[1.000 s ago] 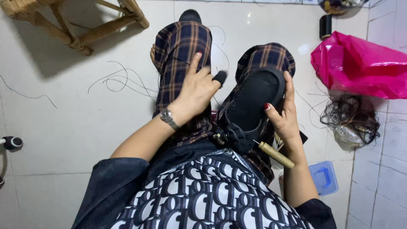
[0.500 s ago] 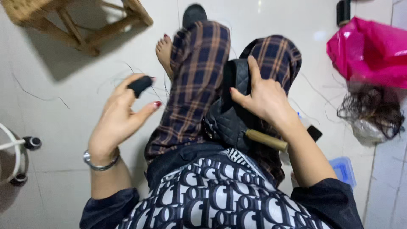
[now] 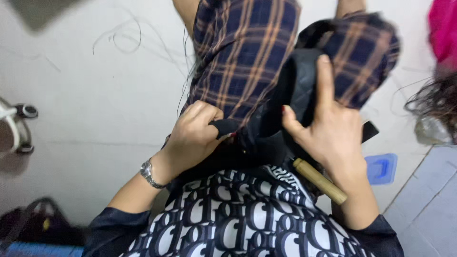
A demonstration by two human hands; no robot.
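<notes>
Black padded material, a soft dark object [image 3: 295, 85] of quilted look, lies on the person's lap, draped over the right knee of the plaid trousers [image 3: 243, 52] and running down toward the waist. What kind of thing it is cannot be told from this blurred view.

The right hand [image 3: 328, 128] rests flat on that object with its fingers spread wide: the index finger points straight up along the dark surface, the thumb with a red nail sticks out to the side, and the palm presses down on the lower part. It is not clenched around anything.

The left hand [image 3: 195, 135] is curled into a loose fist just beside it, pinching a small black piece [image 3: 223, 127] between thumb and bent fingers, right at the edge of the dark material. A metal wristwatch [image 3: 148, 172] sits on that wrist. The two hands are near each other, not touching.

A wooden handle [image 3: 320, 181], pale brown and cylindrical, lies slanted under the right wrist against the patterned black-and-white top [image 3: 238, 219].

Farther out, a white tiled floor [image 3: 85, 104] carries thin dark threads [image 3: 119, 38]. A small blue plastic lid [image 3: 381, 168] lies to the right, a pink bag [image 3: 443, 28] shows at the upper right corner, and a dark tangle [image 3: 435, 102] sits below it.
</notes>
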